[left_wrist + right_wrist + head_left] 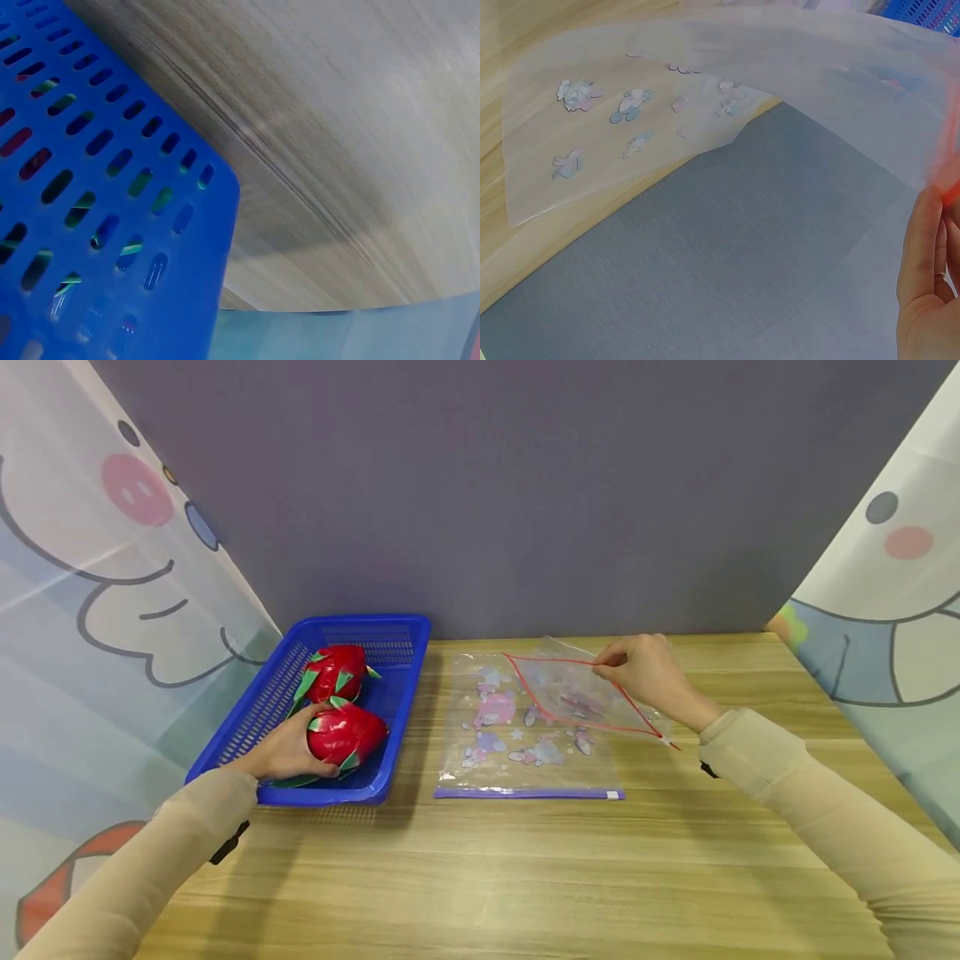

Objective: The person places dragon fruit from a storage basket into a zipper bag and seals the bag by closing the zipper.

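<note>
My left hand (288, 747) grips a red dragon fruit (347, 735) with green leaf tips, inside a blue plastic basket (405, 710). A second dragon fruit (336, 673) lies behind it in the basket. My right hand (651, 677) pinches the red edge of a clear zip bag (558, 685), lifted off the table, its red rim spread into a loop. In the right wrist view that bag (705, 90) hangs from the fingers (921, 240), with small printed figures on it. The left wrist view shows only the basket's slotted side (112, 187); the hand is hidden there.
Another clear zip bag (487, 768), with a purple zip and cartoon prints, lies flat on the wooden table (480, 877), partly under the lifted one. A grey panel (540, 502) stands behind the table. Printed curtains (67, 635) hang at both sides.
</note>
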Demonstrator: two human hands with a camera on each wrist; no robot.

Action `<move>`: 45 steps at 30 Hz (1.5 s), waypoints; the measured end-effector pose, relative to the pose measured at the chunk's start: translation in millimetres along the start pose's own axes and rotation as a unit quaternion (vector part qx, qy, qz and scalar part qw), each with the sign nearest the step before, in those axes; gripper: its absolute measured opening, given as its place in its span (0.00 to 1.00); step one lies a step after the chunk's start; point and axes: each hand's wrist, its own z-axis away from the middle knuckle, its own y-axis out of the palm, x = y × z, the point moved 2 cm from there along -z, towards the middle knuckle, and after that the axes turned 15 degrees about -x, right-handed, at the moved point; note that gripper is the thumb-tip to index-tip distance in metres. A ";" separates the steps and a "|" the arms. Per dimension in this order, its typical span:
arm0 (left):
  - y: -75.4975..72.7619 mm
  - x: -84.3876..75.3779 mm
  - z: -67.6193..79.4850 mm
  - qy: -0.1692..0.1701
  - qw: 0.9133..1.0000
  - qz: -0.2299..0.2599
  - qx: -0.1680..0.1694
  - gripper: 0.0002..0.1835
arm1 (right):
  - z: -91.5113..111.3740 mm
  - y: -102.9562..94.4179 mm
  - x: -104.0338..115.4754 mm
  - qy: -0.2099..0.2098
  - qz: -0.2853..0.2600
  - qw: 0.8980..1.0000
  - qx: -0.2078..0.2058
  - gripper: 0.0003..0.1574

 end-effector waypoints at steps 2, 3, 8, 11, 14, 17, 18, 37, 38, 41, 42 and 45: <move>0.5 0.3 0.3 0.000 1.000 -0.003 0.000 0.55 | 0.1 0.6 -0.1 0.003 -0.002 1.000 0.001 0.03; 0.7 0.6 0.4 -0.001 1.000 -0.005 -0.001 0.55 | 0.1 1.1 -0.3 0.005 -0.001 1.000 0.002 0.03; 0.6 -0.1 -0.3 -0.005 1.000 -0.006 -0.008 0.54 | 0.4 2.4 -1.4 0.008 -0.001 1.000 0.002 0.03; 0.6 -1.2 -2.0 -0.005 1.000 -0.005 -0.011 0.54 | 0.0 2.9 -2.5 0.006 -0.002 1.000 -0.002 0.03; 0.4 -1.7 -3.1 -0.009 1.000 -0.005 -0.011 0.54 | -0.6 3.6 -3.0 0.005 -0.001 1.000 -0.003 0.03; -0.6 -3.2 -3.4 -0.007 1.000 0.002 -0.016 0.53 | -0.7 3.3 -2.9 0.002 0.000 1.000 -0.003 0.03; -1.0 -3.9 -3.5 -0.006 1.000 0.004 -0.018 0.53 | -0.7 3.1 -3.0 0.001 0.001 1.000 -0.004 0.03; -3.4 -23.6 4.5 0.016 0.998 -0.002 -0.053 0.51 | 4.4 0.7 -2.7 0.009 0.002 1.000 0.011 0.03; -3.7 -25.4 4.4 0.017 0.998 0.000 -0.058 0.51 | 4.7 0.7 -2.8 0.010 0.001 1.000 0.012 0.04; -7.8 -31.0 4.0 0.018 0.997 0.001 -0.079 0.51 | 3.6 0.7 -2.4 0.009 0.000 1.000 0.011 0.04; -10.0 -32.6 3.8 0.017 0.996 0.000 -0.086 0.51 | 2.9 0.8 -2.0 0.008 0.000 1.000 0.011 0.04; -18.2 -37.5 3.6 0.017 0.994 -0.006 -0.109 0.52 | -0.5 0.5 -0.9 0.004 -0.002 1.000 0.009 0.04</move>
